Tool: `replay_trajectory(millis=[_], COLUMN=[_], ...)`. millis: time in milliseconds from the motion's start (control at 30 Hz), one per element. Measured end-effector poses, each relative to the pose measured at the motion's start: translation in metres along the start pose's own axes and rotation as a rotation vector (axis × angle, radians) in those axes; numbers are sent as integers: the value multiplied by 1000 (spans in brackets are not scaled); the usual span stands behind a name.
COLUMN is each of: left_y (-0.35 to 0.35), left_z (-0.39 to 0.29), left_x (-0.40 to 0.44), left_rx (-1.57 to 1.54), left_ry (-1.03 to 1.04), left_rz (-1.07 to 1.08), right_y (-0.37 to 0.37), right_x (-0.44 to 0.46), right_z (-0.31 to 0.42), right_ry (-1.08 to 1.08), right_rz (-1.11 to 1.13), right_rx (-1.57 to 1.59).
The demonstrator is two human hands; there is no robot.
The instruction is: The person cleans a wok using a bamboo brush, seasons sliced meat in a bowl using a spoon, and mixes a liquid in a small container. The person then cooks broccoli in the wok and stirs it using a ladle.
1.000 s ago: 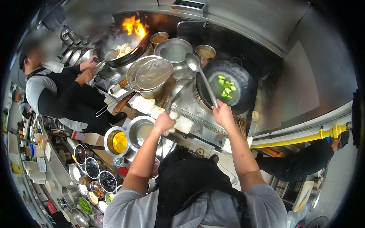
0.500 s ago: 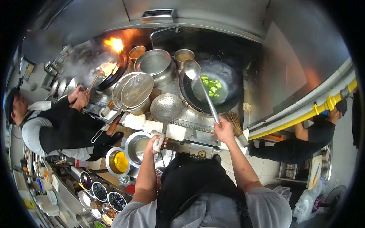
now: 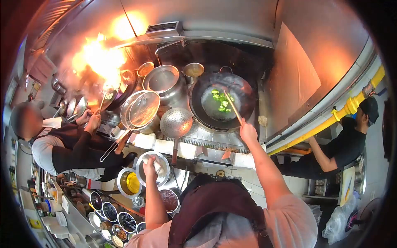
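My right hand (image 3: 248, 133) is wrapped around the long handle of a ladle (image 3: 235, 108), which slants down into a large black wok (image 3: 248, 99). The ladle's bowl cannot be made out there. Bright green vegetable pieces (image 3: 219, 96) lie in the wok, in shallow, pale liquid. My left hand (image 3: 149, 167) grips a white cloth (image 3: 157, 166) above a metal basin (image 3: 162, 178). A perforated skimmer (image 3: 176, 122) rests at the stove's front, its dark handle pointing toward me, apart from my left hand.
A wire strainer (image 3: 142, 108) sits over a pot left of the skimmer. Behind stands a large pot (image 3: 163, 79). Tall flames (image 3: 99, 60) rise at a co-worker's (image 3: 70, 144) wok. Yellow liquid fills a bowl (image 3: 131, 183). Another person (image 3: 347, 140) stands beyond the yellow pipe (image 3: 351, 106).
My left hand has left the skimmer's handle and moved down-left with the cloth. The ladle has gone from above the wok's rim into it. The flames at left have grown much larger.
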State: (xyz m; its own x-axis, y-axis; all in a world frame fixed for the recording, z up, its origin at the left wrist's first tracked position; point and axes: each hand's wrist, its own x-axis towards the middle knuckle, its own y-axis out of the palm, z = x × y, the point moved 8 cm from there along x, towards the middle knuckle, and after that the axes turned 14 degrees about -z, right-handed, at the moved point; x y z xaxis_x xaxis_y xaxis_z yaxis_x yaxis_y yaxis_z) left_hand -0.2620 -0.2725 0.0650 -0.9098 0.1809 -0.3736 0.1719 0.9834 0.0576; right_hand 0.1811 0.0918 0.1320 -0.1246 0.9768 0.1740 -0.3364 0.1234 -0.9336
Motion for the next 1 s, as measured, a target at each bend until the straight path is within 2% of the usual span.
replay_trajectory(millis=[67, 133, 200, 267, 400, 467, 533, 567, 600, 733, 767, 800, 867, 933, 1000], left_y=[-5, -14, -16, -26, -32, -28, -25, -33, -29, -25, -28, -33, -40, -58, -74], left_z=[11, 34, 45, 67, 114, 135, 139, 171, 162, 148, 152, 157, 151, 156, 154], left_x=[-15, -37, -71, -96, -149, -173, -198, -185, -198, -218, -222, -228, -238, -250, -261], left_rx=[-80, -67, -122, 18, -21, -104, -14, -6, -8, -50, -32, -7, -35, -55, -37], left_ry=[-20, -189, -221, -282, -523, -647, -698, -662, -656, -613, -619, -631, -608, -528, -537], left_rz=[118, 155, 119, 95, 170, 214, 238, 299, 285, 275, 279, 285, 236, 199, 215], right_y=[-1, -30, -63, -82, -59, -29, -19, -1, 9, -47, -43, -46, -38, -15, 4], right_x=[-8, -22, -32, -46, -61, -55, -49, -44, -41, -90, -97, -101, -103, -98, -100], right_z=[-16, -15, -17, -28, -58, -67, -53, -62, -62, 5, 17, 34, 72, 125, 164], right_ry=[-30, -158, -153, -157, -79, 51, -23, -18, -15, -104, -226, -253, -170, -359, -376], right_rz=[20, 63, 112, 111, 17, 0, -35, -67, -94, -234, -344, -329, -68, -28, 94], right_rx=[-42, -60, -45, -46, 45, 167, 271, 360, 450, 541, 611, 616, 675, 563, 416])
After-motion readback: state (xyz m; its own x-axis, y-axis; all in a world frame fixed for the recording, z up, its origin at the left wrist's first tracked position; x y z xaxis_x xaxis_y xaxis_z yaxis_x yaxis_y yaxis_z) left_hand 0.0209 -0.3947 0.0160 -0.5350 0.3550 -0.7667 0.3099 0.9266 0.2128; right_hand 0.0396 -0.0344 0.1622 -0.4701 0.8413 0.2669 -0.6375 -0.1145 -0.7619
